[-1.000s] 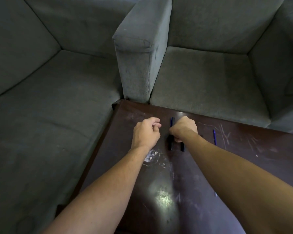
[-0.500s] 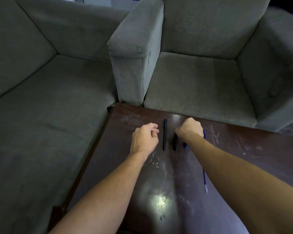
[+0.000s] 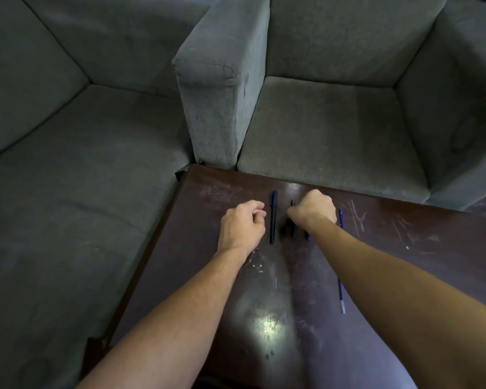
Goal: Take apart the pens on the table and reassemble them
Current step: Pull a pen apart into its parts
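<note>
A black pen [image 3: 273, 217] lies free on the dark wooden table [image 3: 208, 197], pointing away from me, between my two hands. My left hand [image 3: 242, 226] rests just left of it with its fingers curled into a fist, and I see nothing in it. My right hand [image 3: 314, 211] is curled over a second dark pen [image 3: 292, 230], whose ends stick out above and below the fist. A small blue piece [image 3: 308, 237] shows under the right wrist. A thin blue pen part [image 3: 341, 293] lies to the right, partly hidden by my right forearm.
A grey sofa [image 3: 68, 220] borders the table on the left and a grey armchair [image 3: 334, 130] stands behind it, its armrest [image 3: 216, 94] at the table's far corner. The tabletop is scratched, with a bright glare spot [image 3: 267, 327] near me.
A second ago both pens were bunched under my right hand. Now one black pen lies alone between the hands, and my right hand has moved slightly right. The left hand stays fisted.
</note>
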